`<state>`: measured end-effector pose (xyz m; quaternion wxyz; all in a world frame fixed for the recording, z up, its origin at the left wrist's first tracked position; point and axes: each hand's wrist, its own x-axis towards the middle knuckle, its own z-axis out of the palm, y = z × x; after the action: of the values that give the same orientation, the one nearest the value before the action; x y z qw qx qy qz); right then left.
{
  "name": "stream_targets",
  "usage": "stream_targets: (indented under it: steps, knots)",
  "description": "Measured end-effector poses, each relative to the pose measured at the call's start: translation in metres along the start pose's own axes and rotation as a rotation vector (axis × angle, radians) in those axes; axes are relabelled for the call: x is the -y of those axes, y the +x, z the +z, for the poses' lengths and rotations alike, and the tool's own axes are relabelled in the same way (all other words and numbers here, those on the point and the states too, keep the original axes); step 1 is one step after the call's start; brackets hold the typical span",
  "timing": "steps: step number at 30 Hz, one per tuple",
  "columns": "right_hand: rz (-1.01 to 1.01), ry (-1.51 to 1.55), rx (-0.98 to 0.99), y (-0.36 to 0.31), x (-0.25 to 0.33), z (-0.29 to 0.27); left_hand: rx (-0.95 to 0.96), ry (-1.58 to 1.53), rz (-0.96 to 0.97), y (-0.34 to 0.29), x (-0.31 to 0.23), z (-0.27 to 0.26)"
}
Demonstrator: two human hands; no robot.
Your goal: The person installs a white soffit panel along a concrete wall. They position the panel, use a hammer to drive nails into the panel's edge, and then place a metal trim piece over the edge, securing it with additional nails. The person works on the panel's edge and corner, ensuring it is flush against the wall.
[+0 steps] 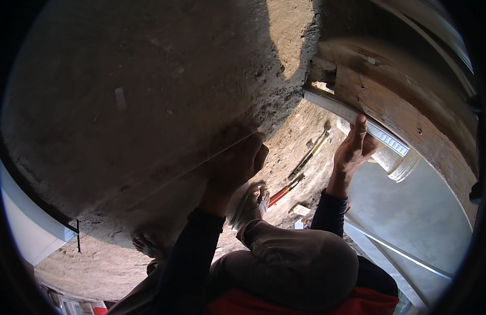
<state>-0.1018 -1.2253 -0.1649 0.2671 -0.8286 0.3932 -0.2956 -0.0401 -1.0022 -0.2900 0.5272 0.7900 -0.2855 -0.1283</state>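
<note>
My left hand (238,157) is in shadow in front of the rough wall (96,115), its fingers curled closed. A thin pale string (201,164) runs from its fingertips slantwise down to the left, close along the wall; the grip itself is dark. To the right, my right hand (354,147) is closed on a straight pale bar (337,108), thumb up along its side. Dark marks line the bar's near end. Its far end reaches toward the wall's broken edge, and its length lies beside a brown plank-like surface (390,89).
Below the hands, a long-handled tool (312,152) and a red-handled tool (286,192) lie on sandy ground. A whitish bucket (402,164) stands beyond the bar, next to a grey surface (416,199). My sandalled foot (252,202) is beside the tools.
</note>
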Motion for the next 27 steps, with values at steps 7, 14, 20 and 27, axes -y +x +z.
stream_targets:
  steps: [7, 14, 20, 27]
  knots:
    - [0.066, 0.046, 0.038, -0.002, -0.008, -0.01, 0.026, 0.023, 0.0, 0.006, -0.002, -0.006]
    - [0.078, 0.097, -0.007, 0.0, 0.0, -0.004, 0.122, 0.031, -0.06, -0.007, -0.002, -0.001]
    - [0.05, -0.042, 0.035, 0.001, 0.015, -0.002, 0.091, -0.389, -0.058, 0.005, -0.007, -0.009]
    - [0.209, -0.022, 0.053, 0.001, 0.03, -0.002, 0.323, -0.252, 0.387, 0.137, -0.04, -0.104]
